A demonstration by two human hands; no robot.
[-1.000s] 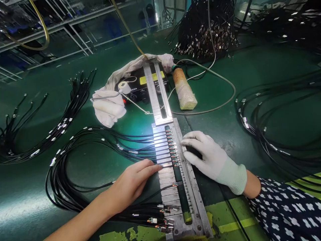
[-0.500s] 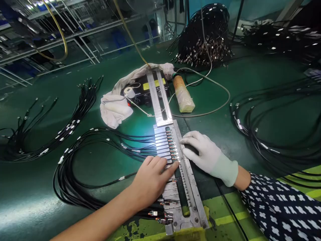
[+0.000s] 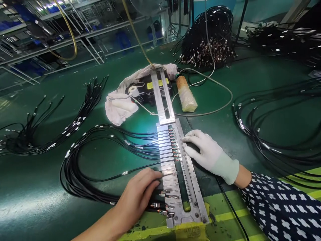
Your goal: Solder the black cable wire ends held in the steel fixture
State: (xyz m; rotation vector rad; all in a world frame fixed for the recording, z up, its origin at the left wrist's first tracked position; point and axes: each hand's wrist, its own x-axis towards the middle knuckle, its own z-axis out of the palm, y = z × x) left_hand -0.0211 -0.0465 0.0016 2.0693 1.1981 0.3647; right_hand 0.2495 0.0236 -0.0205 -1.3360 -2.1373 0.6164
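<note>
A slotted metal jig [image 3: 167,150] lies lengthwise before me. Several black cables [image 3: 144,135] enter its upper grooves from the left, their small metal connectors [image 3: 173,140] lined up along the central slot. My bare left hand [image 3: 139,190] is at the jig's left edge, below the lowest seated cable, index finger and thumb slightly apart with nothing visible between them. In a white glove, my right hand [image 3: 204,152] holds the jig's right rail with bent fingertips. Near the jig's lower left end, several loose cable connectors [image 3: 164,209] rest beside the left forearm.
Behind the jig, a black control box [image 3: 144,97] sits partly under a white cloth [image 3: 121,107]. A wrapped handle-like object [image 3: 187,95] lies to its right. Cable bundles [image 3: 75,125] spread at left, with more looped cables [image 3: 250,130] at right and a large heap [image 3: 205,36] behind.
My left hand has drawn back from the connector at the slot, moving left and down to the jig's edge. One more cable now shows lying in its groove. The right hand stays on the rail.
</note>
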